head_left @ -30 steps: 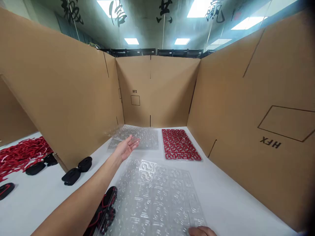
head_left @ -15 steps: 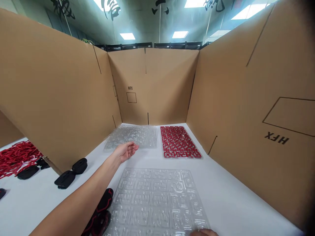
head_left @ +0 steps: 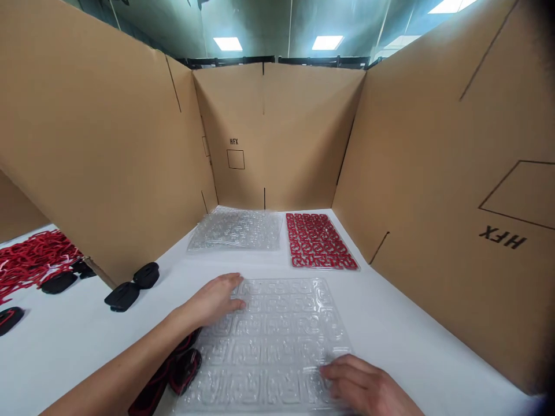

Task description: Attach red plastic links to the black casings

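Observation:
A clear plastic blister tray (head_left: 281, 352) with moulded recesses lies flat in front of me. Its recesses appear bare. At the tray's far left corner is my left hand (head_left: 217, 299), thumb apart from the fingers, the fingertips on the rim. My right hand (head_left: 364, 381) bends its fingers over the tray's near right side; its thumb is hidden. Beside the tray's left edge, partly under my left forearm, lie black cases with red trim (head_left: 185, 370).
Clear trays (head_left: 236, 231) lie at the back left. A tray filled with red loop-shaped pieces (head_left: 318, 240) is at the back right. Cardboard walls (head_left: 281, 138) enclose three sides. Black cases (head_left: 124, 296) and a heap of red strips (head_left: 34, 260) lie on the left.
My left hand has come back from near the rear clear trays to the front tray's far left corner. More of my right hand shows, farther up the tray's right side. The view has tilted down.

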`<act>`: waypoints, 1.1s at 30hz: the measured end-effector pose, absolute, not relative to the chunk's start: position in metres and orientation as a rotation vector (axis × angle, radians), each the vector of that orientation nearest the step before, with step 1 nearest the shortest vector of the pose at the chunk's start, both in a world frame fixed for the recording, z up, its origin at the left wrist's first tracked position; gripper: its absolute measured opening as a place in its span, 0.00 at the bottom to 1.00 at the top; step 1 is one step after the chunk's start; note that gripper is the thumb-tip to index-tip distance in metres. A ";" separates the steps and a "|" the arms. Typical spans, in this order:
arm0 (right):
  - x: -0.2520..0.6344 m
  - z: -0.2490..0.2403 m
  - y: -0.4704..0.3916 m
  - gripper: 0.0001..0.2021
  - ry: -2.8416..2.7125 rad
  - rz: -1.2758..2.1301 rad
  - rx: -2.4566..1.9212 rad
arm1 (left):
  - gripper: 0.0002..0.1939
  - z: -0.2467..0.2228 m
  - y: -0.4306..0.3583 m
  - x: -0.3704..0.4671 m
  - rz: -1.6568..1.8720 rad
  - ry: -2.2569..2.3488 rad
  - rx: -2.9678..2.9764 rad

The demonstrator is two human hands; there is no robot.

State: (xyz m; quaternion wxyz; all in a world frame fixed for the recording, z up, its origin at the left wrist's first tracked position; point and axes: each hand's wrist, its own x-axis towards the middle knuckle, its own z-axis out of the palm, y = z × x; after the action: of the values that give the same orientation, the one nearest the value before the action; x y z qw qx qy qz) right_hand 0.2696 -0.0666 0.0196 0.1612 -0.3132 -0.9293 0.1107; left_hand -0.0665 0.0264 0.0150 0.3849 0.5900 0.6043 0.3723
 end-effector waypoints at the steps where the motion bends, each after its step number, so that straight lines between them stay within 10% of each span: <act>1: 0.263 0.025 -0.061 0.09 -2.637 0.385 -0.961 | 0.22 0.013 0.024 -0.065 0.920 1.546 1.557; 9: 0.192 0.018 0.013 0.39 -2.783 0.392 -1.189 | 0.19 0.009 0.020 -0.080 0.809 1.656 1.793; 21: 0.216 0.004 0.040 0.39 -2.694 0.477 -1.238 | 0.12 0.012 0.038 -0.098 0.856 1.714 1.756; 33: 0.192 -0.015 0.026 0.45 -2.739 0.406 -1.239 | 0.40 -0.010 -0.096 -0.136 0.655 2.042 2.082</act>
State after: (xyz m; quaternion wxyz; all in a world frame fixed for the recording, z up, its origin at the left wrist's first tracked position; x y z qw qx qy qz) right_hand 0.1921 0.0261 -0.0146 0.0540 -0.4078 -0.9016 0.1335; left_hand -0.1356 -0.0964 -0.0104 0.0762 0.6947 0.6811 0.2186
